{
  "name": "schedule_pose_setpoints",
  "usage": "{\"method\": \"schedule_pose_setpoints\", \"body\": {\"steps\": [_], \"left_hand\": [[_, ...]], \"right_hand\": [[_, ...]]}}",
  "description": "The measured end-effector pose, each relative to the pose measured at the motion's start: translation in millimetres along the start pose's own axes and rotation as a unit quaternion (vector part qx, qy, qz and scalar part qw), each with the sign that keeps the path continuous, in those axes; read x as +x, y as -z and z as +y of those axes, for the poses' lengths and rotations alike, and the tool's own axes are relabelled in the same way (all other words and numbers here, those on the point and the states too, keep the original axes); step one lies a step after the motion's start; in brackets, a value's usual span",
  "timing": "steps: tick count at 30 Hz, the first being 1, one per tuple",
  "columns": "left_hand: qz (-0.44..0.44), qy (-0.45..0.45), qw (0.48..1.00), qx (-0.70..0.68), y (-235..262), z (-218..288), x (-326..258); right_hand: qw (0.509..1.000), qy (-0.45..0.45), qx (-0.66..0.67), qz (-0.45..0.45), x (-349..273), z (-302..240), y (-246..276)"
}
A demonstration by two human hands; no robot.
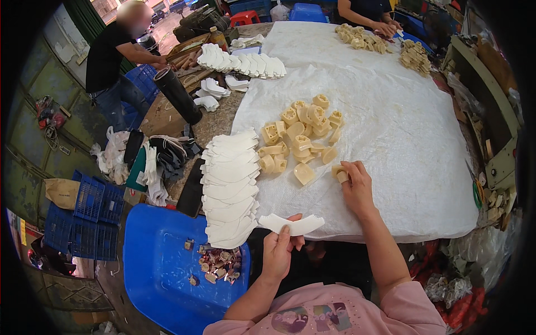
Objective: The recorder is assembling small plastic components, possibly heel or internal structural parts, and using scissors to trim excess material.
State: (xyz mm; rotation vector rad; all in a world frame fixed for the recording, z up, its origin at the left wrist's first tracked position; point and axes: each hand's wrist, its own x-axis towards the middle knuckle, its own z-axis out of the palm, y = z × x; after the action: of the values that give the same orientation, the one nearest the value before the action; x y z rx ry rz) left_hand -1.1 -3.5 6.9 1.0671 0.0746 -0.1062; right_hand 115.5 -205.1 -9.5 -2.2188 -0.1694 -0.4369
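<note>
My left hand (276,254) pinches a curved white strip (306,225) between thumb and fingers, just off the table's near edge. The strip has jagged ends. My right hand (358,187) grips a small cream block (337,172), shaped like a shoe heel, close above the white sheet (402,162). More such blocks lie in a loose heap (304,145) farther up the sheet, some showing hollow undersides. Left of the heap, a long overlapping row of white strips (230,187) runs down the table's left side.
A blue tub (151,262) at lower left holds small brownish pieces. A dark cylinder (177,96) stands beyond the strips. Farther back lie more white strips (240,62) and cream blocks (360,39). One person (109,61) stands at far left; another's hands (386,27) work at the far end.
</note>
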Motion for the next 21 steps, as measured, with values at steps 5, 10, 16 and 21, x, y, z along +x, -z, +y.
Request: {"method": "schedule_pose_setpoints", "body": {"steps": [5,10,16,21], "left_hand": [[0.003,-0.002,1.000,-0.007,2.8,2.6,3.1],[0.013,-0.011,1.000,-0.007,1.4,6.3,1.2],[0.009,-0.015,1.000,-0.012,1.9,0.9,-4.1],[0.034,-0.020,0.999,-0.025,0.8,5.8,-6.1]], "right_hand": [[1.000,-0.003,0.001,0.001,3.4,-0.8,-1.9],[0.999,0.026,0.000,0.025,1.5,-2.5,-3.7],[0.999,0.027,-0.019,0.007,-5.9,4.9,1.9],[0.997,0.039,0.025,0.058,-13.9,0.4,5.5]]}}
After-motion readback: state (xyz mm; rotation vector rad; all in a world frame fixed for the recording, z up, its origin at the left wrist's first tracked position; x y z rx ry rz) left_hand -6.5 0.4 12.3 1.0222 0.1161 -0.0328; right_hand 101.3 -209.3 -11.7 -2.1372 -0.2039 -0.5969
